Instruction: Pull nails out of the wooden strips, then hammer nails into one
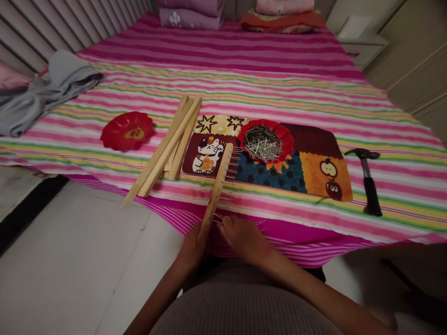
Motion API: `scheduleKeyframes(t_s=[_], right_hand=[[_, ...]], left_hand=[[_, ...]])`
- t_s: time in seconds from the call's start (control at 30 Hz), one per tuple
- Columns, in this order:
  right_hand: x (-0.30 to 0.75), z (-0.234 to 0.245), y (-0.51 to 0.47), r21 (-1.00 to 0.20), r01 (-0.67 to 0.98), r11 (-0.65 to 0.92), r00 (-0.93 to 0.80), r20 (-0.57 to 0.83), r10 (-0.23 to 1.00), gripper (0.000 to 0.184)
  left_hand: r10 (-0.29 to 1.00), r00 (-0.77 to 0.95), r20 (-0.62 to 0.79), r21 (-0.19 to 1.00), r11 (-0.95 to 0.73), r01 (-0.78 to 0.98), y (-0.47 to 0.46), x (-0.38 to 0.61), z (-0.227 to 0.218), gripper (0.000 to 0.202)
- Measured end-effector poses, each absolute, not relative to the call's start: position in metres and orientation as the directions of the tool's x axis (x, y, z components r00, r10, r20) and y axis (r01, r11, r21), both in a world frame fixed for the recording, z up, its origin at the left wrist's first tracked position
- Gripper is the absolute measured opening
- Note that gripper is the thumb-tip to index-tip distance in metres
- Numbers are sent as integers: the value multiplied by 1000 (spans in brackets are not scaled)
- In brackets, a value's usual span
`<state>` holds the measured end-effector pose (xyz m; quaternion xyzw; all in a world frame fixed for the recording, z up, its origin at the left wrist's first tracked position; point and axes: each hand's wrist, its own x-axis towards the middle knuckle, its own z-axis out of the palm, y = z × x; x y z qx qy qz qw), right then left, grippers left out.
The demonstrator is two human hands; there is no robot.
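Note:
My left hand [194, 243] is wrapped round the near end of a narrow wooden strip [218, 182], which slants away from me over the bed's edge. Several nails [230, 171] stick out in a row from the strip's right side. Close to the strip's near end, my right hand [240, 235] pinches a nail [218, 215] whose tip points at the wood. Whether that nail touches a hole I cannot tell. A red scalloped dish [289, 145] heaped with loose nails [262, 142] stands on a patterned mat [272, 179] beyond my hands.
More wooden strips [167, 146] lie stacked left of the mat, beside another red dish [127, 131]. A hammer [370, 186] with a black handle rests at the right. Grey clothing [66, 77] lies at the far left of the striped bed [223, 88]. Folded bedding [192, 18] sits at the back.

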<state>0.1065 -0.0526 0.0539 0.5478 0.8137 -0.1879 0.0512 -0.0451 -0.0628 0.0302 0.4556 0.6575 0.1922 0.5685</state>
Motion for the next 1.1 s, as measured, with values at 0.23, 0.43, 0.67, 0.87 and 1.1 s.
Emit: scheduleKeyframes(t_s=[0.23,0.43,0.67,0.87,1.1], right_hand=[[109,50,-59,-268,890,369,-438,-272,857,28],[103,45,-56,-301,902,308,-392,-279,877,26],[113,58,-59,-274,884,380,-462,-382,800,24],[146,66,-62,-135,978,159,-204,-462,863,22],[111,56,-58,-286,914,289,-380,-347,858,30]], left_hand=[[898,68,-436,827,369,424,-49,-46,21,50],[894,86,-439,841,375,389,-40,-37,30,45],[888,63,-456,836,403,373,-49,-37,27,49],[875,74,-478,841,432,325,-53,-37,32,51],[832,84,-549,773,466,430,-64,-44,30,58]])
